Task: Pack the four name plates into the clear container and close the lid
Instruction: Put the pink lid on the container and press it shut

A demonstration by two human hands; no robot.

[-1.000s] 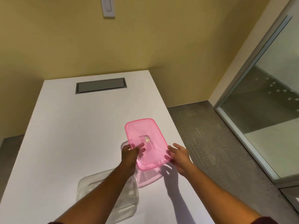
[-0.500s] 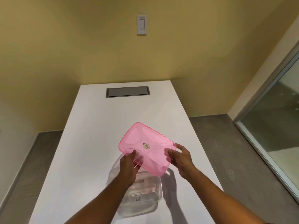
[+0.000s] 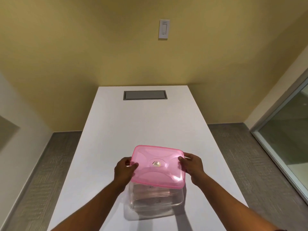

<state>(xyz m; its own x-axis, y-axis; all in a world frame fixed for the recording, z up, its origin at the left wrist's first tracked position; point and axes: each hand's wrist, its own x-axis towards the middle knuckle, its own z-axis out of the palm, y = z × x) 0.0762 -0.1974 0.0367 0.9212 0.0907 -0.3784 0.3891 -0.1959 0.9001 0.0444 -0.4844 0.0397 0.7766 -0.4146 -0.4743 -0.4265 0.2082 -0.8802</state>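
A translucent pink lid hovers level just above the clear container, which stands on the white table near me. My left hand grips the lid's left edge, thumb on top. My right hand grips its right edge the same way. Through the clear wall I make out flat pale pieces with some dark lettering lying inside the container; how many name plates are there I cannot tell.
A grey cable hatch is set into the far end of the table. A yellow wall with a white switch stands behind it. Grey carpet lies on both sides, and a glass partition is at the right.
Both hands have turned the pink lid from a tilted diagonal to level and brought it over the container. My head has turned, so the table now sits centred.
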